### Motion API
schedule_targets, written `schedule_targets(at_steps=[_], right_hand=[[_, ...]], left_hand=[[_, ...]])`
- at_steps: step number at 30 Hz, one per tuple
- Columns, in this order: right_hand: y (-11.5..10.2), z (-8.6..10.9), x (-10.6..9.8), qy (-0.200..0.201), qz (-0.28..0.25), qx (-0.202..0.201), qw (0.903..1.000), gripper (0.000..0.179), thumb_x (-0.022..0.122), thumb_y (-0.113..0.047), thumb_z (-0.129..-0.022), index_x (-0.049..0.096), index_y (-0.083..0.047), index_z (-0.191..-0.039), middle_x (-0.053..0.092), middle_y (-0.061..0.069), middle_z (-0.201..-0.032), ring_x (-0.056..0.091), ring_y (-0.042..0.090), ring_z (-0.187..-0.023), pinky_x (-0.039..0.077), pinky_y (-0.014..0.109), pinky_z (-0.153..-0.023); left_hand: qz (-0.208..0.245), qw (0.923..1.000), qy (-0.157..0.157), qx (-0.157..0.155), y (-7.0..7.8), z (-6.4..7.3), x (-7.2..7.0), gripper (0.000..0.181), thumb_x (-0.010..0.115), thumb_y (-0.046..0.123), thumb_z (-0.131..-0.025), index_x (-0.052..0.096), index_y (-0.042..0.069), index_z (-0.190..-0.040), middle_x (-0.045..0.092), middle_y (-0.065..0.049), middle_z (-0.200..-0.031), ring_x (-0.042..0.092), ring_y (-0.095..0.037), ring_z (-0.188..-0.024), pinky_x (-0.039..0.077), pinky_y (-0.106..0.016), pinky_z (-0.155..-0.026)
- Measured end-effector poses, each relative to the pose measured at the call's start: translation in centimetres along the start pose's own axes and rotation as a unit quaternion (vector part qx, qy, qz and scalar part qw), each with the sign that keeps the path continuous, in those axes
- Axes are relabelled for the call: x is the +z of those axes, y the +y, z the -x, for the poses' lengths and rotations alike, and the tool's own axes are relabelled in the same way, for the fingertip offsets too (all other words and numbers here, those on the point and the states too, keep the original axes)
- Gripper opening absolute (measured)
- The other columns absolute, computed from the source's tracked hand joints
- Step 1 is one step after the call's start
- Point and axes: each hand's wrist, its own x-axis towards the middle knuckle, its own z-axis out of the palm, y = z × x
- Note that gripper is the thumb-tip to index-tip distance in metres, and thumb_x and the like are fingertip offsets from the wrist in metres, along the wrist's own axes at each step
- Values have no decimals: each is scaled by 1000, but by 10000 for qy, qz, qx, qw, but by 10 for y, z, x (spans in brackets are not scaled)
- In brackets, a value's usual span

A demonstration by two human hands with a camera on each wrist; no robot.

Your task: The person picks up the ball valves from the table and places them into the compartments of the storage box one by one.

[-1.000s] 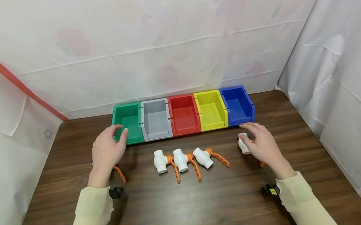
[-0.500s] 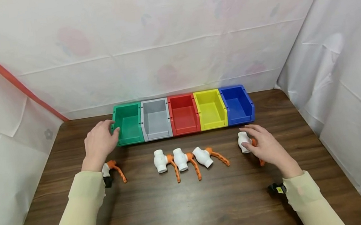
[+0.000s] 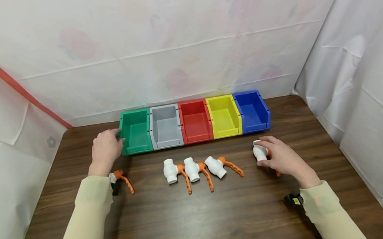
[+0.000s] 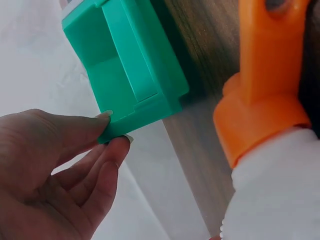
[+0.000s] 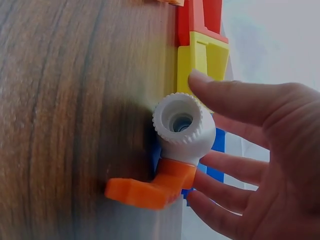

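With thumb and fingertips, my left hand (image 3: 105, 149) pinches the side wall of the green bin (image 4: 145, 125). Beneath that forearm lies a white ball valve (image 4: 280, 185) with an orange handle (image 3: 126, 182), partly covered in the head view. My right hand (image 3: 281, 157) is at the rightmost white ball valve (image 5: 187, 135), thumb on one side and fingers on the other. In the right wrist view the thumb looks slightly apart from the valve, and the fingers are fairly straight beside it. Its orange handle (image 5: 150, 192) points away from the palm.
Beside the green bin stand a grey bin (image 3: 165, 127), a red bin (image 3: 196, 123), a yellow bin (image 3: 224, 117) and a blue bin (image 3: 251, 112) in one row. Three more ball valves (image 3: 191, 170) lie mid-table. White cloth (image 3: 176, 57) hangs behind the brown table (image 3: 198, 227).
My left hand has shifted left from over the green bin's front to its side wall and pinches it. My right hand has moved slightly down and right, around the rightmost valve.
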Motion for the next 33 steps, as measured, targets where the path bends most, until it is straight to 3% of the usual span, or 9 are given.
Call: schedule_targets(at_steps=[13,21,29,33], right_hand=[[1,-3,0,-123,222,212,9995,72,85,-24,-80,54,-10,-144,54,22,-139,50,44,-125,42,62,-96],[2,-3,-1,-153,314,239,9991,72,85,-25,-80,55,-12,-143,67,16,-115,59,34,-105,48,54,-83],[3,-4,-1,-130,151,328,9993,79,85,-26,-80,48,-6,-147,64,16,-113,57,34,-102,48,53,-83],[2,-7,-3,-226,58,365,9991,81,85,-25,-80,47,-4,-147,59,8,-94,54,28,-91,46,46,-74]], left_hand=[[42,10000,-24,-72,3,-2,-1,43,63,9,-96,57,-5,-136,60,-32,-126,61,-50,-95,52,-59,-72],[33,9997,-113,-232,3,0,-3,44,64,11,-96,58,-2,-137,57,-32,-129,61,-50,-85,52,-54,-61],[-205,9997,12,-125,6,4,0,44,63,11,-96,57,-2,-138,59,-29,-127,61,-47,-78,52,-53,-57],[-290,9995,43,-75,5,5,1,44,63,12,-96,57,-1,-138,59,-28,-126,60,-48,-81,51,-54,-58]])
